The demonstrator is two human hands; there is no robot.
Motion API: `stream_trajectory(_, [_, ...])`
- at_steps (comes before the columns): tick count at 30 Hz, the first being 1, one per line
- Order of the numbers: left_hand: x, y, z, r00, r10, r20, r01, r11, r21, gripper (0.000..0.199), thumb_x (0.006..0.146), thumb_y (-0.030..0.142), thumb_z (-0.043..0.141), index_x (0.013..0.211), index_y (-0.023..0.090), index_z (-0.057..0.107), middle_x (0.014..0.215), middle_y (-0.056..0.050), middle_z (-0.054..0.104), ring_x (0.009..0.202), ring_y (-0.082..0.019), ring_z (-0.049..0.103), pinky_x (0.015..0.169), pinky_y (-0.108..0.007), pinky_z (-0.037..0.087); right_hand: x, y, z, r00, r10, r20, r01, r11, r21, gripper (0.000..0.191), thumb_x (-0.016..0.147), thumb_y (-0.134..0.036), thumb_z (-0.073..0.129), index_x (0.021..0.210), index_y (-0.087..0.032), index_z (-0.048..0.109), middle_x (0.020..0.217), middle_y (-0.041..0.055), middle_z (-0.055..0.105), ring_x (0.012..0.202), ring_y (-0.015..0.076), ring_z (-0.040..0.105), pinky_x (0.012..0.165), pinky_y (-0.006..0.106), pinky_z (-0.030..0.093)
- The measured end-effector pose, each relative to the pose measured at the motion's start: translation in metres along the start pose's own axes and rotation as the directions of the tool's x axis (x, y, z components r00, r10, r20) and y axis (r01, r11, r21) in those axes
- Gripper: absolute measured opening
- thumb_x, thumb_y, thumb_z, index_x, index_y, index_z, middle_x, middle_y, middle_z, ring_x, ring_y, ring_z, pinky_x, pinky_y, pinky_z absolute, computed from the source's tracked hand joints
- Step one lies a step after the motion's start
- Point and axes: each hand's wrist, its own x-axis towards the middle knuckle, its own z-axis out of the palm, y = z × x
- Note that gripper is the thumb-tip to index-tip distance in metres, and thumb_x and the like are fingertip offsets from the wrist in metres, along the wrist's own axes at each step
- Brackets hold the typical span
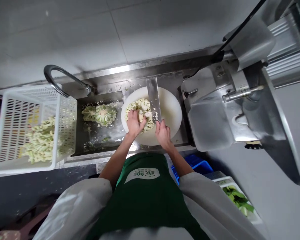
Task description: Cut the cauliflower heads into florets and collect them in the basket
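Observation:
A round white cutting board (170, 115) lies across the steel sink. On its left half sits a pale cauliflower (143, 106), partly hidden by my left hand (135, 124), whose fingers are wrapped over its near side. My right hand (163, 132) is closed round the handle end of a wide cleaver (153, 98). The blade points away from me, just right of the cauliflower, with small white crumbs on it. More cauliflower (103, 115) rests in the sink basin to the left of the board.
A white basket (55, 133) with cut florets stands at the left, near a curved faucet (65, 74). A metal slicing machine (210, 123) stands right of the board. Low at the right are a blue crate (202, 165) and a white container (255, 216) with green leaves.

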Motion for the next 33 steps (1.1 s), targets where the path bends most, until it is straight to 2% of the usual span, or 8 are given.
stream_trajectory(5, [-0.003,0.001,-0.001,1.000,-0.002,-0.004,0.002,1.000,-0.012,0.051,0.091,0.054,0.060,0.126,0.018,0.059,0.118,-0.015,0.058,0.117,-0.033,0.056,0.099,-0.048,0.052,0.023,-0.001,0.018,1.000,0.014,0.001,-0.014,0.995,0.095,0.036,0.103,-0.051,0.035,0.097,-0.022,0.056,0.073,0.0064,0.067,0.064,0.0223,0.062,0.064,0.031,0.042])
stream_trajectory(10, [0.000,-0.004,-0.004,1.000,0.004,0.018,-0.003,0.999,-0.049,0.051,0.091,0.051,0.062,0.130,0.018,0.058,0.122,-0.016,0.058,0.118,-0.033,0.056,0.099,-0.046,0.052,0.028,0.024,0.008,0.989,0.048,-0.143,-0.004,0.957,0.290,0.035,0.096,-0.058,0.049,0.088,-0.024,0.052,0.069,0.0029,0.063,0.066,0.0195,0.061,0.064,0.030,0.046])
stream_trajectory(14, [0.011,-0.012,-0.011,0.994,0.066,0.089,-0.059,0.995,-0.080,0.052,0.089,0.049,0.064,0.131,0.018,0.059,0.121,-0.014,0.059,0.117,-0.032,0.056,0.100,-0.046,0.051,0.029,0.044,-0.001,0.984,0.161,-0.080,-0.082,0.797,0.598,0.042,0.093,-0.067,0.054,0.085,-0.026,0.045,0.054,-0.0076,0.049,0.046,0.0129,0.050,0.050,0.026,0.042])
stream_trajectory(17, [0.019,-0.021,-0.021,0.980,0.128,0.152,-0.113,0.988,-0.101,0.053,0.087,0.045,0.064,0.132,0.018,0.060,0.121,-0.014,0.060,0.116,-0.031,0.056,0.102,-0.046,0.050,0.033,0.054,-0.003,0.969,0.239,-0.061,-0.130,0.705,0.698,0.046,0.089,-0.071,0.056,0.086,-0.027,0.043,0.051,-0.0112,0.044,0.040,0.0103,0.045,0.043,0.025,0.038])
stream_trajectory(24, [0.025,-0.037,-0.052,0.889,0.330,0.316,-0.282,0.941,-0.189,0.049,0.089,0.043,0.062,0.134,0.023,0.064,0.131,-0.012,0.059,0.127,-0.031,0.052,0.113,-0.047,0.042,0.039,0.068,0.003,0.949,0.301,-0.090,-0.181,0.758,0.626,0.048,0.089,-0.070,0.054,0.100,-0.023,0.053,0.052,-0.0093,0.044,0.043,0.0144,0.046,0.044,0.029,0.040])
stream_trajectory(26, [0.018,-0.031,-0.048,0.929,0.243,0.281,-0.222,0.970,-0.103,0.050,0.088,0.048,0.064,0.132,0.024,0.065,0.135,-0.013,0.054,0.132,-0.034,0.047,0.113,-0.051,0.040,0.036,0.065,0.004,0.956,0.258,-0.139,-0.144,0.826,0.545,0.047,0.091,-0.068,0.052,0.100,-0.022,0.056,0.057,-0.0042,0.052,0.053,0.0178,0.055,0.051,0.030,0.045])
stream_trajectory(29, [0.003,-0.019,-0.030,0.997,-0.008,0.083,0.007,1.000,0.011,0.054,0.091,0.055,0.061,0.134,0.023,0.061,0.129,-0.015,0.052,0.128,-0.035,0.048,0.108,-0.054,0.042,0.025,0.054,0.001,0.947,0.158,-0.280,-0.055,0.937,0.345,0.047,0.095,-0.065,0.048,0.098,-0.019,0.059,0.075,0.0079,0.066,0.078,0.0241,0.066,0.068,0.034,0.051])
stream_trajectory(33, [-0.010,-0.013,-0.006,0.987,-0.126,-0.097,0.127,0.992,0.000,0.047,0.092,0.053,0.061,0.125,0.020,0.062,0.123,-0.015,0.052,0.122,-0.033,0.051,0.109,-0.051,0.042,0.007,0.038,-0.001,0.962,0.054,-0.267,-0.015,0.989,0.146,0.049,0.100,-0.063,0.041,0.094,-0.019,0.060,0.078,0.0131,0.068,0.080,0.0268,0.067,0.076,0.037,0.050])
